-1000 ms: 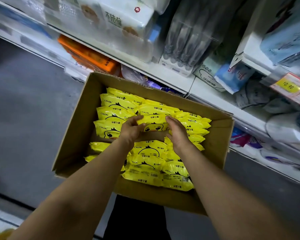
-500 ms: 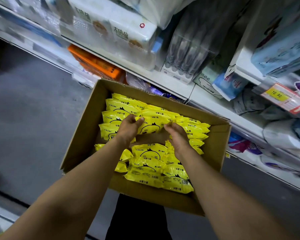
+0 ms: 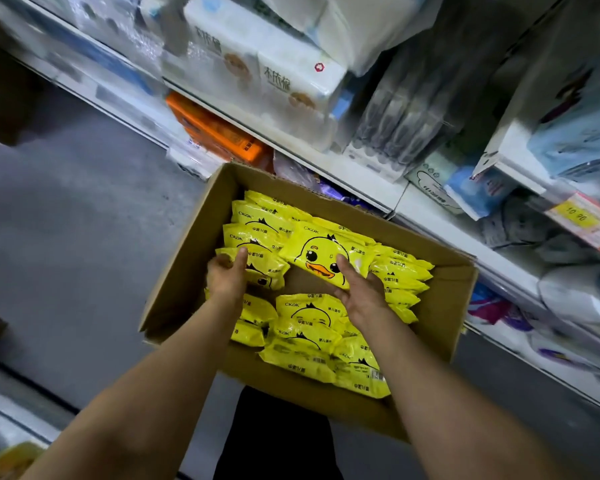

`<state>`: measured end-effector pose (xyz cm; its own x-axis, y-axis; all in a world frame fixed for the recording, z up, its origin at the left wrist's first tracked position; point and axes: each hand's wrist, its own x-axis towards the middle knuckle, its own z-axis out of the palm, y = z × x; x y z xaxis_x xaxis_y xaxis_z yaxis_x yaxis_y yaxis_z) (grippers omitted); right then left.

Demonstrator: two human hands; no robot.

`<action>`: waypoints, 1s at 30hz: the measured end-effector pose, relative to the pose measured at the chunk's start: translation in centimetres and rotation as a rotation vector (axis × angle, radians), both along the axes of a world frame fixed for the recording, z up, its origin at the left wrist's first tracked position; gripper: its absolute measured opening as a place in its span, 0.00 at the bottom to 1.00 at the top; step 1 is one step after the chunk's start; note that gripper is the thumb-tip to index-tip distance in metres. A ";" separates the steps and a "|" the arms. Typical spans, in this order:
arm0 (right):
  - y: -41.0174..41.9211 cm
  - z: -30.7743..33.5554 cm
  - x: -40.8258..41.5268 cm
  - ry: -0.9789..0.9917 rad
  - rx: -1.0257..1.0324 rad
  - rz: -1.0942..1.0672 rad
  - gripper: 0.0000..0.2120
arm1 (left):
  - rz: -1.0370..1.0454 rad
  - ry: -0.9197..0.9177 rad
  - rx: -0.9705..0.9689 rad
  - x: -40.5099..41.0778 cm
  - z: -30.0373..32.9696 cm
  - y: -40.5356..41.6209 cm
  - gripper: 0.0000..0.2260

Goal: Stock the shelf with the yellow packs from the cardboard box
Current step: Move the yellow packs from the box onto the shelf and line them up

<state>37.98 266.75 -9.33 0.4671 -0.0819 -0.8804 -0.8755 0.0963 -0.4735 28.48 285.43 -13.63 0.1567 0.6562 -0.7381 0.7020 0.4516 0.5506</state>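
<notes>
1. Cardboard box [image 3: 174, 299] open at the top, set in front of the shelf [image 3: 371, 188], on the person's side of it; rows of yellow packs [image 3: 312, 341] inside, some standing on edge along the far and right walls, others lying flat near the front wall.
2. Left hand [image 3: 226, 275] over the left rows; thumb on top of one yellow pack there [image 3: 264, 265], fingers curled under its left end, grip clamped on it.
3. Right hand [image 3: 357, 292] at the middle of the box; thumb pressed on the duck face of a duck pack [image 3: 317, 252], fingers behind it, grip clamped on its lower right edge; duck pack tilted up, face toward the camera, above the other packs.
4. Bare cardboard floor visible between the two hands.
5. Shelf behind the box loaded with white tissue packs [image 3: 281, 81], an orange pack [image 3: 219, 133] lower down, grey sleeved items [image 3: 406, 112] and blue packs [image 3: 478, 188]; yellow price tag [image 3: 579, 216] on the shelf edge at right.
6. Grey floor [image 3: 66, 220] left of the box.
</notes>
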 end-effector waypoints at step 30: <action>-2.6 2.0 -1.0 -0.006 -0.090 -0.115 0.46 | -0.202 0.013 0.021 -1.4 2.0 0.2 0.22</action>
<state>37.02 264.12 -7.32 0.4552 -0.2137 -0.8644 -0.8583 0.1532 -0.4898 27.10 285.64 -11.63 0.2770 0.6278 -0.7274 0.7845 0.2893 0.5484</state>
